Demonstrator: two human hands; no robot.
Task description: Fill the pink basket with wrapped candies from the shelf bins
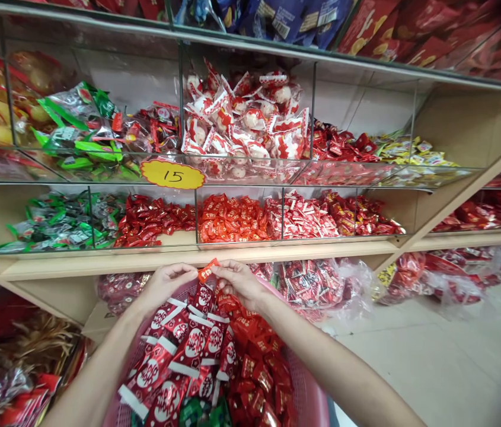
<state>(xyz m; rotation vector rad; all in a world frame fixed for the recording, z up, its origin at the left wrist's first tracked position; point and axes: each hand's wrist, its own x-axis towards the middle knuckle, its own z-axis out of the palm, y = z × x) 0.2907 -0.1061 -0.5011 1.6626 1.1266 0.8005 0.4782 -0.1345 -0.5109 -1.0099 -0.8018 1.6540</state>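
A small orange-red wrapped candy (208, 270) is pinched between my two hands, above the far rim of a pink basket (310, 379). My left hand (168, 281) grips its left end with thumb and finger. On its right end the fingers of my right hand (238, 283) are closed. Below them the basket holds maroon candy packets (194, 344) with white ends and printed characters. Shiny red and orange candies (261, 373) fill its right side. Some green wrapped pieces (201, 410) show at the bottom.
Glass-fronted shelves stand ahead, with orange candies (232, 218), pink-white candies (306, 218) and green packets (61, 216) in compartments. A yellow tag (172, 174) reads 15. Plastic bags of candy (312, 281) lie beneath the wooden ledge (143, 258). Red packages (19, 391) are at lower left.
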